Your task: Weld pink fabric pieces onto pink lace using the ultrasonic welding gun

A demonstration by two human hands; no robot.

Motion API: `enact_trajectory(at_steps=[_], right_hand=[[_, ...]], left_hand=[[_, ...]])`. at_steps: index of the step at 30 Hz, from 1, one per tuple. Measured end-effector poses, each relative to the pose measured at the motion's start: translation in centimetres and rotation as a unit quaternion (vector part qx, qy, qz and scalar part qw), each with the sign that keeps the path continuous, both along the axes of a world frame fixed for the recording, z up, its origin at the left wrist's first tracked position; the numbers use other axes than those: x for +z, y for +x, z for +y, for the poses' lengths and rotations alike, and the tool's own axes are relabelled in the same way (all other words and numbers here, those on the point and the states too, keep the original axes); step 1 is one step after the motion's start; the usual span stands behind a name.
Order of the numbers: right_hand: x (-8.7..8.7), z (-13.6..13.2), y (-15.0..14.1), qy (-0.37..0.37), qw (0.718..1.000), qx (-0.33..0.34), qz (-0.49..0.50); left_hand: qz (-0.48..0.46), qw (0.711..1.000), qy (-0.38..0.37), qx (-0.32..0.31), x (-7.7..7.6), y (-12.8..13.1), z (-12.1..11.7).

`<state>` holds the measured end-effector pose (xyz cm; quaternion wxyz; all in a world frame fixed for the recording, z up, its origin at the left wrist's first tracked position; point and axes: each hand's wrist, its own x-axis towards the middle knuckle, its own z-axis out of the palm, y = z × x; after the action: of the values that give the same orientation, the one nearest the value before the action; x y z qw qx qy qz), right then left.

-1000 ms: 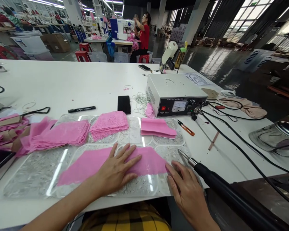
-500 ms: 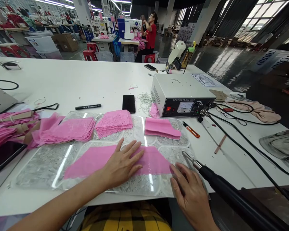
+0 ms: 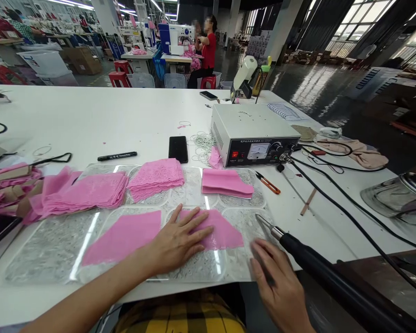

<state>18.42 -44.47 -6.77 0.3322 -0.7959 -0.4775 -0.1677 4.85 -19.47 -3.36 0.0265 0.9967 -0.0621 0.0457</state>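
Note:
My left hand lies flat with its fingers spread on a pink fabric piece with a slanted right edge. Left of the hand and partly under my wrist is another pink fabric piece. A gap shows between the two above my knuckles. Both lie on a clear sheet with a rounded-panel pattern. My right hand, a little blurred, hovers near the table's front edge with thumb and fingers apart, holding nothing visible. Just beside it is a black-handled tool with a metal tip, tip over the sheet.
Pink fabric stacks and a folded pink piece lie behind. Orange thread snips, a phone, a marker and a grey control box with cables stand beyond. A glass jar is at right.
My left hand has slid slightly right with the fabric under it, and the gap between the pieces now shows. My right hand has drawn back from the fabric's right corner. The view has shifted a little.

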Motion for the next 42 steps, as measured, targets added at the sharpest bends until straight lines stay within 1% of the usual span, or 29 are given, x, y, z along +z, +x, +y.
enact_trajectory(at_steps=[2, 3, 4, 6, 8, 10, 12, 14, 16, 18, 20, 22, 24, 26, 29, 32, 34, 37, 42], right_hand=[[-0.5, -1.5, 0.0, 0.029, 0.996, -0.046, 0.065], [-0.8, -2.3, -0.1, 0.048, 0.99, -0.077, 0.106], [-1.1, -3.0, -0.1, 0.071, 0.979, -0.109, 0.154], [-1.5, -3.9, -0.2, 0.134, 0.947, -0.164, 0.24], [-1.4, -3.8, -0.5, 0.205, 0.914, -0.205, 0.282], [-0.7, -2.6, -0.6, 0.282, 0.889, -0.229, 0.279], [0.1, -1.0, -0.6, 0.372, 0.86, -0.218, 0.274], [0.8, 0.5, -0.2, 0.456, 0.817, -0.177, 0.306], [1.3, 1.5, 0.5, 0.515, 0.776, -0.145, 0.334], [1.6, 1.9, 1.4, 0.54, 0.752, -0.139, 0.352], [2.0, 2.1, 2.5, 0.555, 0.731, -0.148, 0.368], [2.7, 2.2, 3.5, 0.573, 0.707, -0.153, 0.384], [3.6, 2.3, 4.2, 0.596, 0.69, -0.151, 0.382], [4.7, 2.3, 4.4, 0.607, 0.69, -0.134, 0.37], [6.3, 2.1, 3.9, 0.591, 0.709, -0.085, 0.374], [7.2, 2.1, 3.3, 0.557, 0.731, -0.061, 0.389], [7.4, 2.3, 3.1, 0.539, 0.747, -0.054, 0.385], [7.1, 2.8, 3.1, 0.521, 0.766, -0.032, 0.376], [6.8, 3.4, 3.1, 0.506, 0.775, -0.018, 0.378]], left_hand=[[-0.003, 1.0, 0.0, 0.0, -0.1, 0.0, 0.0], [-0.006, 1.0, 0.0, 0.0, -0.1, 0.0, 0.0], [-0.01, 1.0, 0.0, 0.0, -0.2, -0.1, 0.0], [-0.021, 1.0, -0.001, 0.001, -0.4, -0.1, 0.1], [-0.033, 0.999, -0.001, 0.0, -0.6, -0.1, 0.2], [-0.043, 0.999, 0.004, -0.003, -0.8, -0.1, 0.3], [-0.052, 0.999, 0.011, -0.006, -0.9, -0.1, 0.4], [-0.061, 0.998, 0.017, -0.007, -1.0, -0.1, 0.5], [-0.067, 0.998, 0.019, -0.006, -1.0, -0.1, 0.5], [-0.07, 0.997, 0.021, -0.006, -1.0, -0.1, 0.4], [-0.071, 0.997, 0.023, -0.005, -1.0, -0.1, 0.4], [-0.075, 0.997, 0.024, -0.004, -1.1, -0.1, 0.3], [-0.077, 0.997, 0.02, -0.002, -1.2, -0.2, 0.3], [-0.077, 0.997, 0.013, 0.002, -1.3, -0.2, 0.2], [-0.07, 0.998, -0.001, 0.005, -1.5, -0.3, 0.1], [-0.068, 0.998, -0.011, 0.007, -1.4, -0.2, 0.0], [-0.064, 0.998, -0.015, 0.01, -1.3, -0.2, 0.0], [-0.052, 0.998, -0.021, 0.008, -0.9, -0.1, 0.0], [-0.043, 0.999, -0.032, 0.01, -0.6, -0.1, -0.1]])
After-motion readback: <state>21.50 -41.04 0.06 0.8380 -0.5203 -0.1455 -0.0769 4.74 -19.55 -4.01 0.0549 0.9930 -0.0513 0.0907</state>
